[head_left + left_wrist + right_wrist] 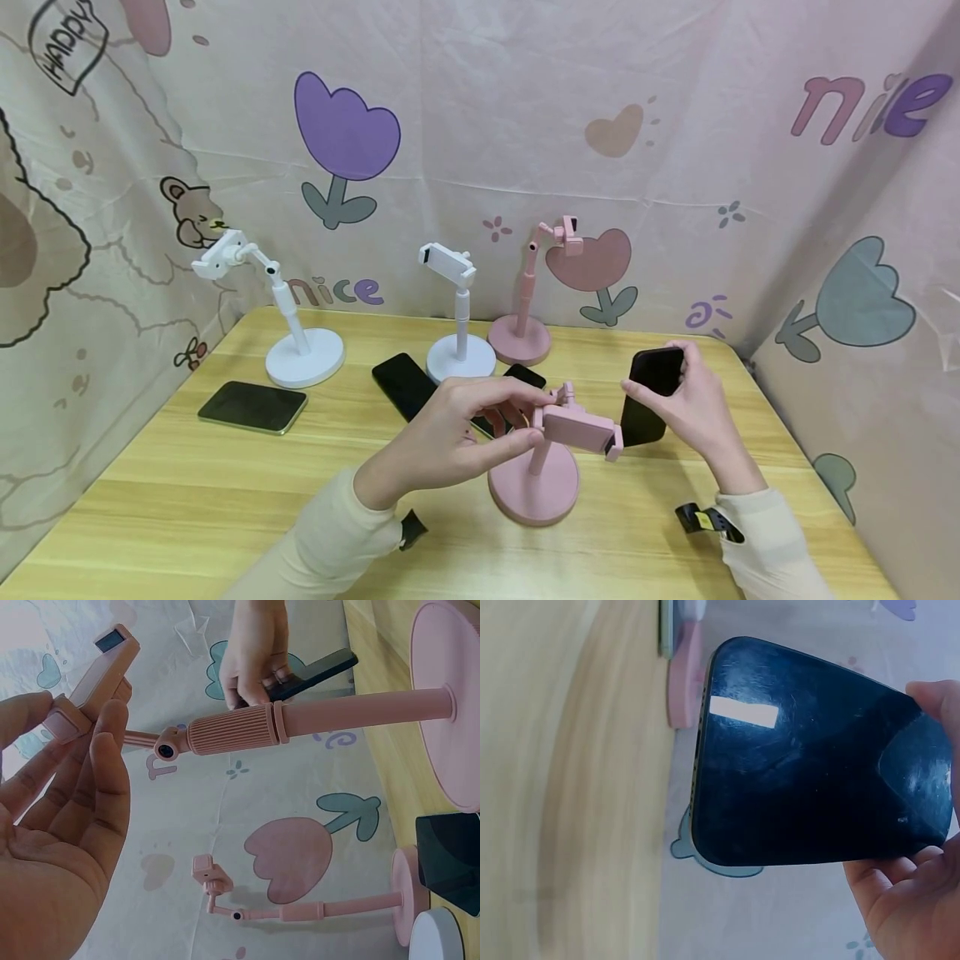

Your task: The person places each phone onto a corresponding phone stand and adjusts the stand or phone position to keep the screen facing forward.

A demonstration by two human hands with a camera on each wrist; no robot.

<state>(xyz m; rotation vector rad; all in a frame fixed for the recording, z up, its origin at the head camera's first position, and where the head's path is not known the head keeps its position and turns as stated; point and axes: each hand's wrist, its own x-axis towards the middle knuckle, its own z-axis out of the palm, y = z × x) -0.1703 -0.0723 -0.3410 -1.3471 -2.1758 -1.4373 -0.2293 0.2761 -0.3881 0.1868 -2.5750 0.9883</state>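
Observation:
My left hand [450, 437] pinches one end of the phone clamp [577, 429] at the top of the near pink phone stand [534, 496], thumb and fingers on either side of it. The left wrist view shows this hand [60, 862] around the clamp [94, 682], whose cradle has no phone in it. To the right, my right hand [697, 408] grips a black smartphone [654, 373] by its edges. The phone is held upright above the table, just right of the clamp. Its glossy dark face [802, 765] fills the right wrist view.
Behind stand two white phone stands [303, 358] [461, 358] and another pink stand [519, 340]. One smartphone [253, 407] lies at the left of the wooden table [187, 500]; another [403, 383] lies mid-table, and more phone [525, 377] shows partly behind my left hand. A printed curtain [465, 108] hangs behind.

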